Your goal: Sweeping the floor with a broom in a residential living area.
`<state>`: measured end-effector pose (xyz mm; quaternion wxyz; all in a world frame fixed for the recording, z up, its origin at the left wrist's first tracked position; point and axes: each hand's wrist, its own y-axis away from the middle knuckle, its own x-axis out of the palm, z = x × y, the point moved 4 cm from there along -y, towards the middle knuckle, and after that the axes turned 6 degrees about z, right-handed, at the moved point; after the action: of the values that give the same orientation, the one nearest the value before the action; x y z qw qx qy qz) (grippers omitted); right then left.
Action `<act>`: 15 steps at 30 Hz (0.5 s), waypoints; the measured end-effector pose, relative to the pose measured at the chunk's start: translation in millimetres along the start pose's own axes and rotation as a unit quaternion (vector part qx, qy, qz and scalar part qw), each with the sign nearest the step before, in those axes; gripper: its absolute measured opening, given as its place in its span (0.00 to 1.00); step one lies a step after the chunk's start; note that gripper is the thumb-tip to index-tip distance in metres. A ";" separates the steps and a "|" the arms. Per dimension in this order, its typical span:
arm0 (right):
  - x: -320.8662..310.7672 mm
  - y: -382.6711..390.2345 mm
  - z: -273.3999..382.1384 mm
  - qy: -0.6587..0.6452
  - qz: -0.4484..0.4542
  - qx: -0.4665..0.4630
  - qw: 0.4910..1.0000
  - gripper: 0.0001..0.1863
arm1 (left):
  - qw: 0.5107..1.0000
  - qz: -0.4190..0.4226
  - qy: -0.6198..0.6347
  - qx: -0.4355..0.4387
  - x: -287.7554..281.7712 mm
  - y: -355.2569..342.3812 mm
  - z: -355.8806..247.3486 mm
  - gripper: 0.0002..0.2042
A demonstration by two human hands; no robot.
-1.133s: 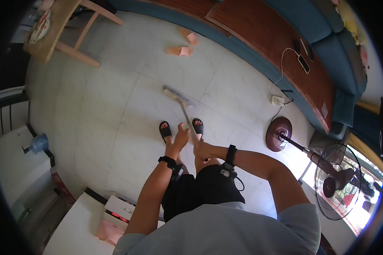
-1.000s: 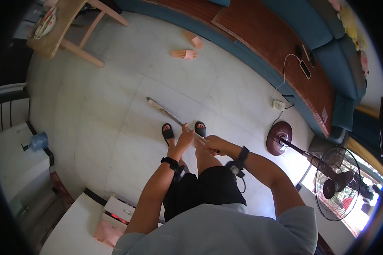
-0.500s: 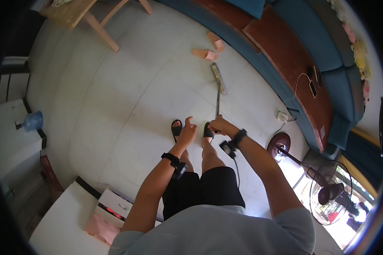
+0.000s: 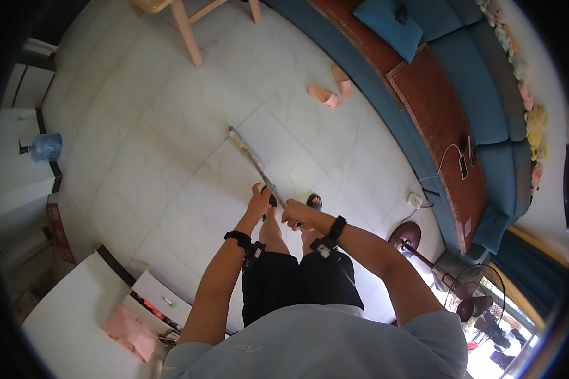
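Note:
My right hand (image 4: pixel 297 215) is closed around the grey handle (image 4: pixel 273 188) of what looks like a flat floor mop. The mop's narrow, pale head (image 4: pixel 239 140) rests on the tiles ahead and to the left of my feet. Just left of the handle is my left hand (image 4: pixel 257 201), its fingers loosely bent and apart, with nothing seen in it. Whether its fingertips touch the handle is hard to make out. Dark straps with small devices sit on both wrists. Below the hands my feet stand in dark slippers (image 4: pixel 315 201).
Pink slippers (image 4: pixel 325 96) lie by the blue sofa (image 4: pixel 487 114) on the right. A standing fan (image 4: pixel 406 236) is at the lower right, near a white power strip (image 4: pixel 414 200). Wooden furniture legs (image 4: pixel 188 38) stand far left; a blue water jug (image 4: pixel 46 147) is at the left.
The mop head has swung left and nearer, away from the pink slippers. My right hand has moved left and down with the handle, and the left hand slightly left. The view has shifted too.

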<state>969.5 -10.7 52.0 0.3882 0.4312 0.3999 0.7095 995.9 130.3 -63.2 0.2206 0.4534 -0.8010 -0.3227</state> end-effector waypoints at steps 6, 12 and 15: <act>-26.9 39.2 13.2 -0.289 0.108 -0.016 0.951 0.07 | 0.998 -0.028 0.035 -0.050 18.4 -2.0 -50.5 0.26; -59.1 66.1 18.1 -0.422 0.136 -0.064 0.894 0.10 | 0.991 0.006 0.131 -0.027 69.3 -10.9 -122.4 0.30; -96.3 73.8 33.5 -0.446 0.183 -0.119 0.868 0.05 | 0.987 0.061 0.145 -0.035 99.8 -38.8 -165.4 0.29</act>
<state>1016.6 -117.1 99.9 0.4366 0.7181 0.0105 0.5419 1076.3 -23.7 29.9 0.3695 0.4375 -0.7751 -0.2669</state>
